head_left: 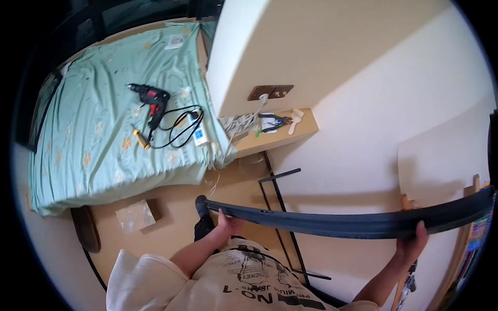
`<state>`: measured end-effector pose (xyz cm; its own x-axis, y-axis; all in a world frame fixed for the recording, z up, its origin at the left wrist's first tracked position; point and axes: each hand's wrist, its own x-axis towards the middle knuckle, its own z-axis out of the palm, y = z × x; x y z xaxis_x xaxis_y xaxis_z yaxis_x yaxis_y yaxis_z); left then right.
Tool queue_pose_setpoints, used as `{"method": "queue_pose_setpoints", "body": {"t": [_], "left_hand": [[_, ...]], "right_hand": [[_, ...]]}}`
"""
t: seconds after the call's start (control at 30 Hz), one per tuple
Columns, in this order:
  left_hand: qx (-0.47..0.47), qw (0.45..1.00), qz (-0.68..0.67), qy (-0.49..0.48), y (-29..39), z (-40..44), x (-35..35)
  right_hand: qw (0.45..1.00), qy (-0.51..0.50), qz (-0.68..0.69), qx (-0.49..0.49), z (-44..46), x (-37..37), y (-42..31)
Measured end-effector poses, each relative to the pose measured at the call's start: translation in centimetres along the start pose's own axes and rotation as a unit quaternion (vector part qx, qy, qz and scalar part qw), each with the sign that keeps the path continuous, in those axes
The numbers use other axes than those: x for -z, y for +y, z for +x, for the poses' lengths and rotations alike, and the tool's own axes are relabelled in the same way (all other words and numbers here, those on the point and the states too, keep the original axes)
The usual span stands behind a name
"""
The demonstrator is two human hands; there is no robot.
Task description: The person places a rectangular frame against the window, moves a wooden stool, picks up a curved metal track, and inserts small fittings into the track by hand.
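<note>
A long dark grey strip (321,222) stretches across the view from the middle to the right edge. Near its left end, my left hand (228,224) grips it from below, with a finger over the lower edge. My right hand (415,243) holds the strip toward its right part, the thumb against the front face and the other fingers partly hidden behind it. The strip is held roughly level, in front of my body and above the floor.
A green flowered cloth (104,140) carries a drill (153,101), a yellow-handled screwdriver (140,139) and a power strip (198,129). Pliers (275,122) and a brush (295,122) lie on a ledge (306,129). A box (136,216) and thin black frame pieces (280,175) are below.
</note>
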<state>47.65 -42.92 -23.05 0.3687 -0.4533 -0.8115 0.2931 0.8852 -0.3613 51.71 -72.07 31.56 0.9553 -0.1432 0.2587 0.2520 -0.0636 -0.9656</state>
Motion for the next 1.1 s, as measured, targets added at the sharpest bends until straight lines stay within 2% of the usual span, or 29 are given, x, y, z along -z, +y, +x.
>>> {"method": "queue_pose_setpoints", "body": {"t": [0.03,0.07,0.13,0.17,0.27,0.3,0.37,0.53,0.57,0.63,0.7,0.8,0.87,0.9,1.1], "left_hand": [[-0.077,0.993,-0.023,-0.081,-0.3,-1.1,0.6],[-0.086,0.992,-0.031,-0.081,-0.3,-1.2,2.0],[-0.119,0.982,-0.065,-0.134,-0.1,-1.7,5.2],[-0.119,0.984,-0.081,-0.108,-0.6,-3.8,5.8],[-0.195,0.972,-0.083,-0.099,-2.7,-9.4,8.9],[-0.179,0.974,-0.077,-0.113,-2.7,-10.1,11.3],[-0.205,0.971,-0.083,-0.093,-4.1,-13.2,13.9],[-0.216,0.969,-0.109,-0.057,-5.9,-22.6,17.4],[-0.218,0.964,-0.13,-0.078,-5.9,-25.1,17.4],[-0.269,0.947,-0.15,-0.094,-4.6,-27.7,18.8],[-0.297,0.926,-0.206,-0.111,-2.3,-30.5,20.7],[-0.351,0.902,-0.221,-0.116,1.8,-35.6,23.3],[-0.358,0.901,-0.218,-0.107,4.3,-39.6,25.1],[-0.366,0.9,-0.214,-0.099,5.9,-41.6,25.8],[-0.39,0.887,-0.211,-0.127,13.3,-47.6,30.2]], "right_hand": [[1.0,0.014,0.016,-0.003,-1.1,0.5,-0.2],[0.999,0.027,0.032,-0.007,-2.2,1.2,-0.3],[0.997,-0.012,0.068,-0.017,-3.8,3.4,-0.5],[0.994,-0.041,0.1,-0.021,-4.4,4.8,-0.1],[0.985,0.08,0.139,-0.066,-5.5,10.0,1.2],[0.983,0.071,0.146,-0.082,-6.2,10.0,1.1],[0.959,0.239,0.131,-0.072,-5.9,8.4,0.6],[0.966,0.224,0.106,-0.068,-9.4,6.2,-1.3],[0.965,0.234,0.099,-0.069,-10.3,5.3,-1.5],[0.961,0.239,0.117,-0.077,-11.8,4.4,-1.5],[0.962,0.23,0.128,-0.079,-13.6,2.0,-1.4],[0.968,0.177,0.152,-0.098,-16.5,-3.6,-1.6],[0.956,0.24,0.136,-0.102,-18.4,-9.7,-2.4],[0.962,0.18,0.168,-0.113,-19.0,-11.0,-2.4],[0.968,0.15,0.195,-0.058,-23.4,-24.0,-5.2]]}}
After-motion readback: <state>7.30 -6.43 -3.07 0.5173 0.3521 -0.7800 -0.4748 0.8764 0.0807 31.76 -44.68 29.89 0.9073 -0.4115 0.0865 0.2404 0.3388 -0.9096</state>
